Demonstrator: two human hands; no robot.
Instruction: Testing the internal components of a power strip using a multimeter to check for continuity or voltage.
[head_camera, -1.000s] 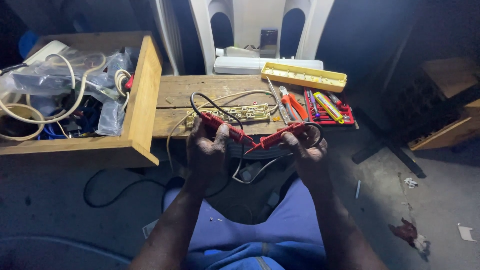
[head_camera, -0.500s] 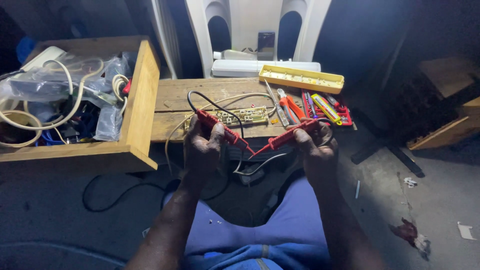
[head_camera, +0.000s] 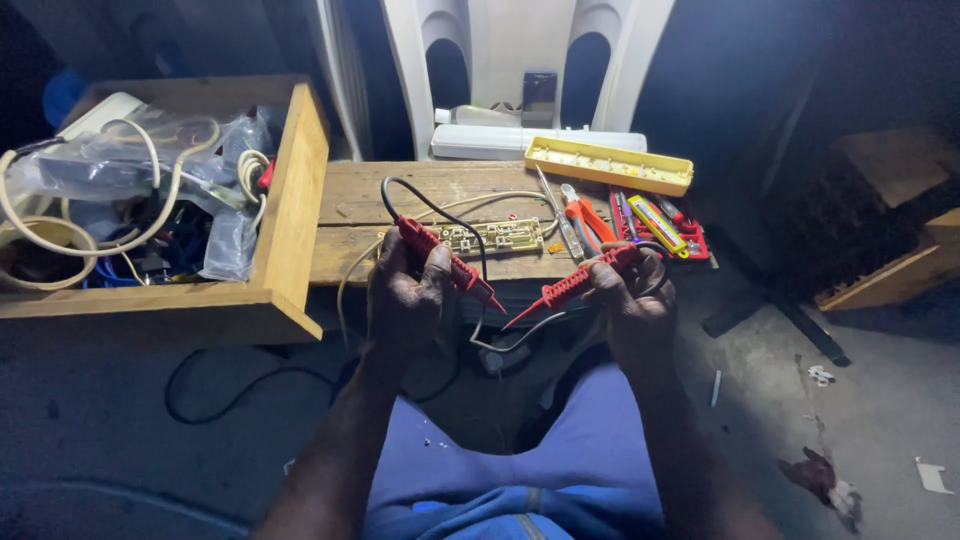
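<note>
Left hand (head_camera: 405, 300): closed around a red test probe (head_camera: 448, 262), held just off the near edge of the wooden bench (head_camera: 360, 205); metal tip slanting down and to the right.
Right hand (head_camera: 632, 300): closed around a second red probe (head_camera: 570, 287), off the near edge toward the bench's right end; tip slanting down and to the left.
Probe tips: close together, apart, in the air between the two hands, above the lap.
Probe lead: black wire (head_camera: 400, 192) looping from the left probe back over the bench top, then down behind the hands.
Circuit board (head_camera: 497, 237): flat near the bench's near edge, at mid-length, just behind the left probe; pale cable running off its left end.
Wooden box (head_camera: 290, 225): open-topped, resting against the bench's left end. Contents: coiled cream cable (head_camera: 120, 190), clear plastic bags (head_camera: 215, 180), blue wire low in the heap; further items too tangled to tell.
Yellow tray (head_camera: 608, 165): long, shallow, at the far right corner of the bench; contents not discernible.
Red tool case (head_camera: 690, 240): open at the right end of the bench; holds a yellow tester (head_camera: 655, 222) and slim tools.
Orange-handled pliers (head_camera: 582, 222): on the bench between board and case.
White plastic chair (head_camera: 520, 70): behind the far edge, a white strip-shaped casing (head_camera: 535, 142) on its seat.
</note>
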